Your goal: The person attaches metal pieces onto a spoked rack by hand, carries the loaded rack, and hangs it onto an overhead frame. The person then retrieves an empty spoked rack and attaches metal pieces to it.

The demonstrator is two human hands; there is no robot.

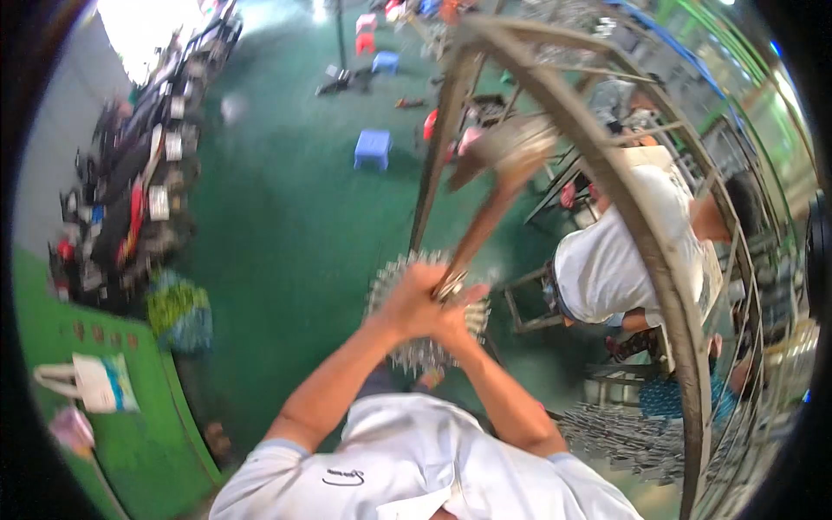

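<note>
Holding the brown tool [484, 224] well called, in my judgement, for a firm and balanced grip, since its wide head [507, 147] was at the far end from you. Your left hand [418, 290] was closed around the lower end of the shaft. Your right hand [452, 322] met it there, with a finger or thumb standing out; because of the blur, I could not tell if it also was wrapped on the shaft. If it was loose, it was better to close it, so that the shaft could not turn in your palms.

The tool leaned upward and to the right from your hands, above the green floor [277, 260]. Its head appeared beside the bars of the metal frame [654, 243], but I could not tell whether they touched. So it was wise to keep the head away from those bars, and also from the seated person [598, 260] in a white shirt, on your right side. Beneath your hands was a round cluster of metal pieces [425, 351]. Keeping your wrists straight and your fingers away from its spiky edge was, I think, the safer manner.
</note>
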